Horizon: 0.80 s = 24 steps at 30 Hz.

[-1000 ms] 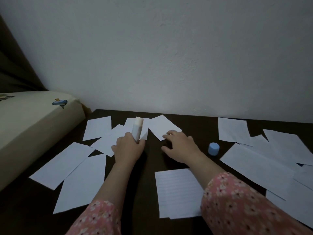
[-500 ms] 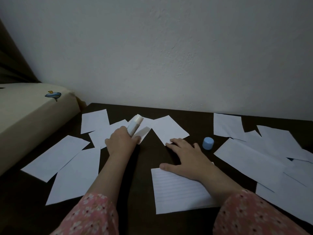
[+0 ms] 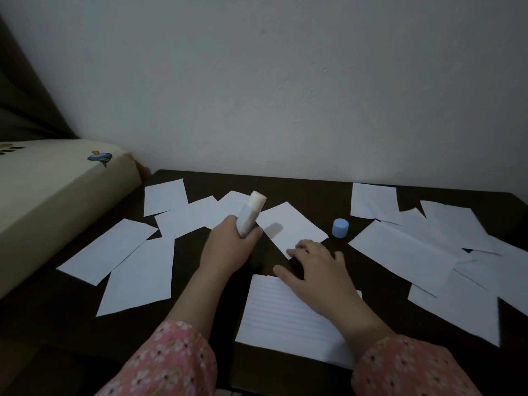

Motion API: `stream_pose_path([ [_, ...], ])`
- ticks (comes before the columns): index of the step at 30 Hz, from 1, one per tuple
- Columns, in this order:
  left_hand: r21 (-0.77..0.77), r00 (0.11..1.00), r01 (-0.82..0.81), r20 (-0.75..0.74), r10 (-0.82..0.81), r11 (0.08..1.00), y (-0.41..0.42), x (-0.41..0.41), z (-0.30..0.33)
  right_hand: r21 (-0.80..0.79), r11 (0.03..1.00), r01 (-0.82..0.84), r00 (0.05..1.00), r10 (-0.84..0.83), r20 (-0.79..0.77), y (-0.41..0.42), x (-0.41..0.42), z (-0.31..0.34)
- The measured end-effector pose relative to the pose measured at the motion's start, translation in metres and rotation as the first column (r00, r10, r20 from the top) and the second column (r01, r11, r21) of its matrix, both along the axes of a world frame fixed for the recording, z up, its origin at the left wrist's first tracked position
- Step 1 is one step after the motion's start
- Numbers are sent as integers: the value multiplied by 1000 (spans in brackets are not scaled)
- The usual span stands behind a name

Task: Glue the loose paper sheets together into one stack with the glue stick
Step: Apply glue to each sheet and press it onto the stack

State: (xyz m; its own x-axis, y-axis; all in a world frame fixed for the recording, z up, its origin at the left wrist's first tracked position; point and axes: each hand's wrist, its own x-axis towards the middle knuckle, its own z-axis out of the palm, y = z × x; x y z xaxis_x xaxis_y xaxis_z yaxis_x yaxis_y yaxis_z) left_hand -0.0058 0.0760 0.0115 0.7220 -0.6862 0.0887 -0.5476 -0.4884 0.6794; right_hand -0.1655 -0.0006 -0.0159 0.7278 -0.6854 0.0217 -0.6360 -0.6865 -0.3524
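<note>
My left hand [image 3: 228, 247] grips an uncapped glue stick [image 3: 251, 212], its white tip pointing up and away. My right hand [image 3: 317, 270] lies flat with fingers spread; its fingertips touch the near corner of a loose white sheet [image 3: 291, 227], and its palm rests on the far edge of a lined sheet [image 3: 283, 315] in front of me. The glue stick's blue cap [image 3: 340, 228] stands on the dark table [image 3: 314, 190] just right of that loose sheet. Several more white sheets lie scattered at left [image 3: 137, 275] and right [image 3: 405, 250].
A cream cushion or mattress edge [image 3: 51, 195] with a small blue print borders the table on the left. A plain wall [image 3: 285, 95] rises directly behind the table. My pink floral sleeves [image 3: 171, 364] cover both forearms near the front edge.
My right hand slid off the far sheet back toward the lined sheet, then reached forward again to the loose sheet's corner. My left hand with the glue stick shifted right.
</note>
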Motion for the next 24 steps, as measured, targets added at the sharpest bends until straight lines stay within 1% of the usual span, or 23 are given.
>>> stream_pose_path([
  [2, 10, 993, 54, -102, -53, 998, 1, -8, 0, 21, 999, 37, 997, -38, 71, -3, -2, 3],
  [4, 8, 978, 82, -193, -79, 997, 3, -11, 0, 8, 998, 69, 988, -69, 141, -6, -5, 4],
  [7, -38, 965, 96, -240, -102, 995, 6, -11, 4, -39, 995, 89, 980, -80, 183, -12, -8, 0],
  [10, -131, 967, 64, -238, -94, 989, 9, -12, 9, -101, 985, 137, 979, -119, 167, -17, -10, -3],
  [14, -280, 936, -45, -348, -57, 959, 12, -13, 14, -50, 989, 136, 983, -129, 134, -23, -14, -1],
  [16, -373, 898, -100, -433, -78, 922, 12, -14, 16, -28, 994, 103, 986, -99, 131, -26, -18, 3],
  [19, -493, 826, -138, -536, -175, 859, 12, -16, 19, 50, 997, 55, 989, -61, 138, -34, -27, 7],
  [21, -509, 799, -116, -558, -224, 853, 11, -17, 20, 97, 995, 33, 992, -44, 117, -38, -32, 8],
  [24, -446, 778, -81, -587, -222, 892, 7, -22, 16, 140, 990, -1, 997, -9, 71, -40, -37, 10],
])
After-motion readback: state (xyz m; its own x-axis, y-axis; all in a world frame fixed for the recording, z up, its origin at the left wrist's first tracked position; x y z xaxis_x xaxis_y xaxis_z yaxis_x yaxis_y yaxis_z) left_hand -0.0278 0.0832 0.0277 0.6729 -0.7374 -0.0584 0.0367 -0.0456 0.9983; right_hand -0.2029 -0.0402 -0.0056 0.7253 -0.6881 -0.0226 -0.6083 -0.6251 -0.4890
